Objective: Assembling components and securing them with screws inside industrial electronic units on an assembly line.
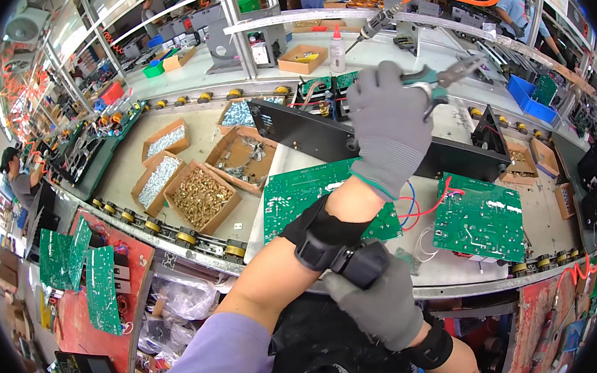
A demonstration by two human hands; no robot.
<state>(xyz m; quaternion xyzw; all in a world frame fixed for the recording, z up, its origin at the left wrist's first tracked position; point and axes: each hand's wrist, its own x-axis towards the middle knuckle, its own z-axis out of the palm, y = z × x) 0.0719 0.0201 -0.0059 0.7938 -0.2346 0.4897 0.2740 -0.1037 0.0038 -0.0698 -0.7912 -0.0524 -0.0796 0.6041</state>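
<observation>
Taking the view's centre as the dial, the left hand [393,117] was raised toward 2 o'clock, its fingers closed round the pliers [441,82]. The tips pointed outward, away from the boards, with nothing seen between them. The right hand [384,300] sat toward 5 o'clock, beside the wrist unit [364,263] on the left arm; its fingers were partly hidden, so I could not tell whether it gripped anything.

The left board [294,193] lay at the centre, partly covered by the left forearm, and the right board [484,217] at 3 o'clock; both showed their solder side.

As far as could be judged, the work stood partway. A red wire [420,213] already met the right board at its 10 o'clock corner, while a blue wire [411,196] curved near it; its ends were hard to trace. The black panel [450,157] stretched from 11 to past 2 o'clock beyond the boards, and neither board appeared mounted to it, so that fixing seemed undone. Brass screws [202,196] and silver screws [159,180] filled boxes toward 9 o'clock, and the driver [376,26] hung unheld near 1 o'clock. More boards [101,286] waited at 8 o'clock.
</observation>
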